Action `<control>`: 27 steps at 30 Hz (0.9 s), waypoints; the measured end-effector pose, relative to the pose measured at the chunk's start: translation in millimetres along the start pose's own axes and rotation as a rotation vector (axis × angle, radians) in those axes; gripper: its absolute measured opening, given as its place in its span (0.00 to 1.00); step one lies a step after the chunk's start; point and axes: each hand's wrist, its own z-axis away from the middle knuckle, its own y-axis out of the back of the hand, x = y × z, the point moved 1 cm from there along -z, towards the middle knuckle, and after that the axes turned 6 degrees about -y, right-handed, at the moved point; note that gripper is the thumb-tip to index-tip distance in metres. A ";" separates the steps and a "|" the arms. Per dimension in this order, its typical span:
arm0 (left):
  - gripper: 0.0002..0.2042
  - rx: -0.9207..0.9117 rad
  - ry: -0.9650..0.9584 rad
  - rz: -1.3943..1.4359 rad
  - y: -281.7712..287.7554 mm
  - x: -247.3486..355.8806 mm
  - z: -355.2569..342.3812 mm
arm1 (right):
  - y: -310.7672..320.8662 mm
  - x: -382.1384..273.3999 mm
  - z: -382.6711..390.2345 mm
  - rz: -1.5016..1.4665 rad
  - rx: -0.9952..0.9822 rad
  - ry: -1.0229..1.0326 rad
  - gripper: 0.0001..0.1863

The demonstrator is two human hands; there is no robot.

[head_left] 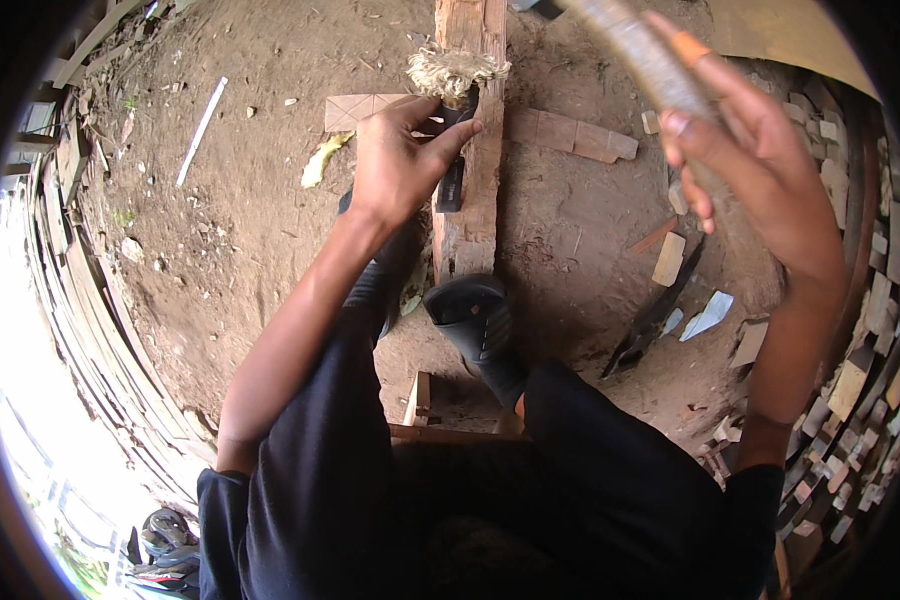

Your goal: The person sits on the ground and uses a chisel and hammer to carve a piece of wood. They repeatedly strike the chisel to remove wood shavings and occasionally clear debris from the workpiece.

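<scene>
I find the left hand (pixel 398 165), fingers closed on a black bar (pixel 450 190) over the wooden beam (pixel 483 190), apparently to steady it; the right hand (pixel 755 165) grips a blurred handle (pixel 642 52), seemingly to hold it clear.

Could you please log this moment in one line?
left hand: touching black strip on beam; right hand: gripping wooden handle; fibre tuft: on beam

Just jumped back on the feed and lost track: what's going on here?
The left hand pinches a dark piece, just below a frayed pale tuft, over a wooden beam. The right hand grips a wooden handle, held out to the right and blurred; the tool's head is mostly cut off at the picture's top edge.
</scene>
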 end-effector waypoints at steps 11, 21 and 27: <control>0.16 -0.015 0.042 0.063 -3.6 -4.2 3.7 | 2.5 -17.4 -10.3 0.026 -0.091 -0.068 0.32; 0.14 -0.024 -0.007 0.052 -9.7 1.3 6.3 | -8.8 6.0 -1.4 0.054 -0.106 -0.099 0.31; 0.13 0.001 -0.042 0.121 -9.6 2.8 10.8 | 0.6 -28.5 -1.9 -0.041 -0.088 -0.261 0.36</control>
